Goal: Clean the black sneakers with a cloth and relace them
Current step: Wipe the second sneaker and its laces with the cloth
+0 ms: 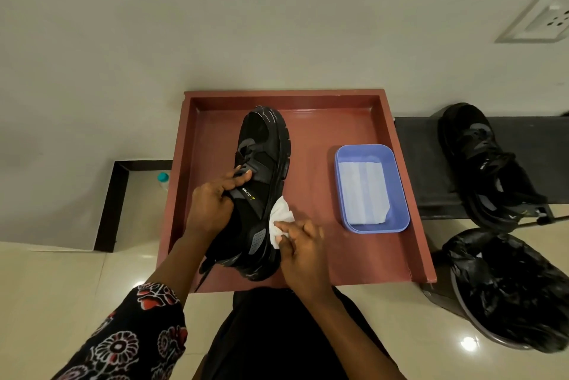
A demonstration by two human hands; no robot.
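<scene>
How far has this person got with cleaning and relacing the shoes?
Early on. The left hand grips the sneaker on the red tray while the right hand rubs a white cloth along its sole. Its eyelets look unlaced. The second sneaker waits on the bench.

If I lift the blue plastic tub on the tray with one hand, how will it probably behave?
The blue tub looks thin-walled and shallow, so probably light and fairly stiff. The folded white wipes inside lie loose and may slide if it tilts. On the smooth red tray it would likely slide, not tip.
</scene>
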